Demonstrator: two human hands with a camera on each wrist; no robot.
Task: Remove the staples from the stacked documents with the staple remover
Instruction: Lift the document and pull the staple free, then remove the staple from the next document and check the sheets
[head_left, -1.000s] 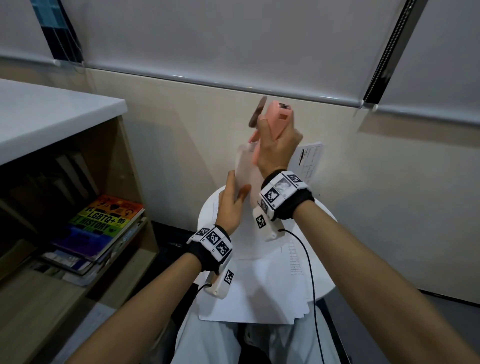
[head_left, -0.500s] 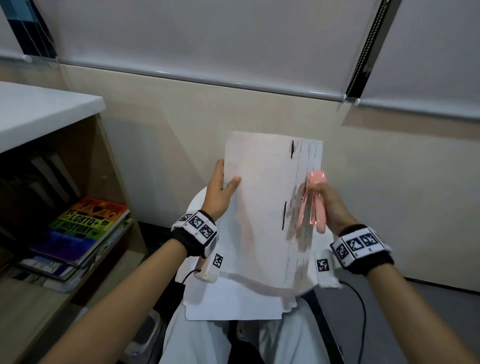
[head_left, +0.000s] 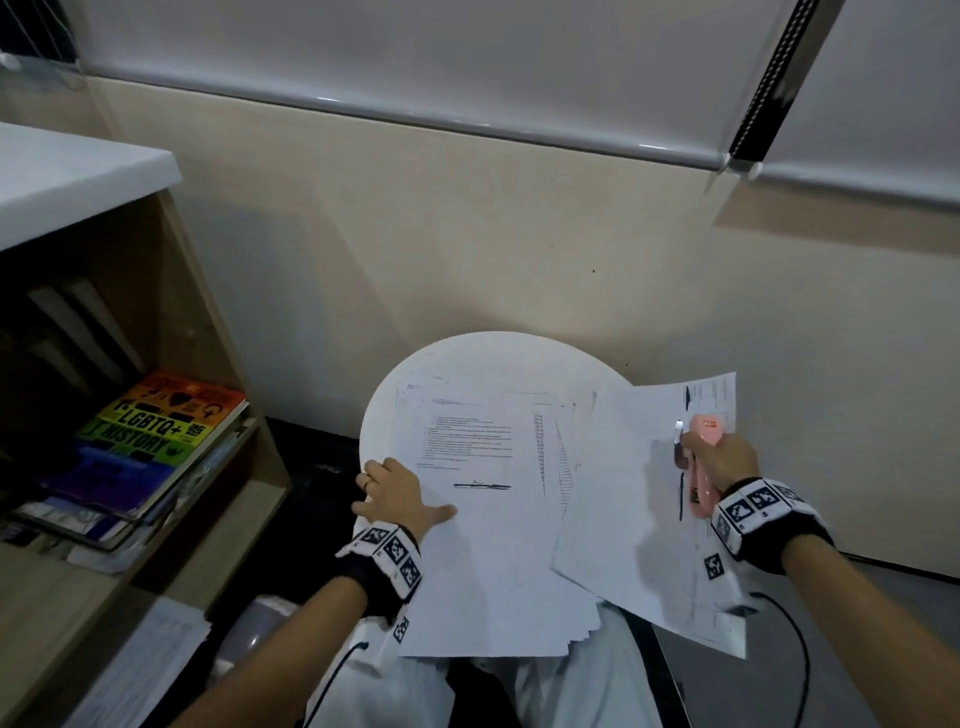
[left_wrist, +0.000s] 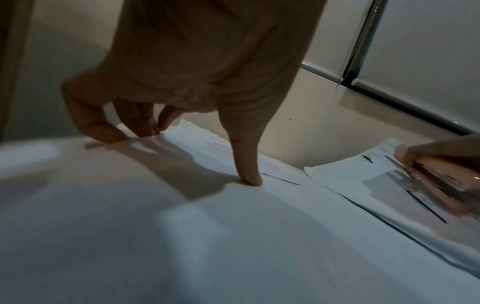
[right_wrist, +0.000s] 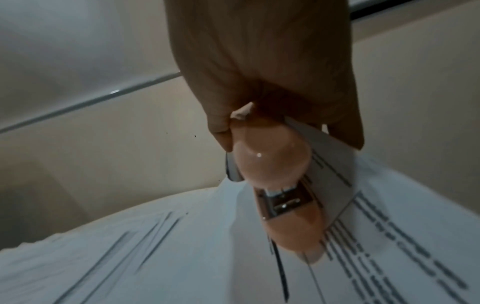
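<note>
The left hand (head_left: 397, 493) rests on the left edge of the paper stack (head_left: 483, 519) on the round white worktop (head_left: 498, 358), thumb straight on the top sheet and fingers bent at the edge. The right hand (head_left: 724, 460) grips the pink staple remover (head_left: 701, 467) together with a separate sheet (head_left: 639, 499), which overlaps the stack's right side.

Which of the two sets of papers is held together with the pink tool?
The set on the right, pinched by the right hand with the staple remover. The left hand touches the other stack.
</note>
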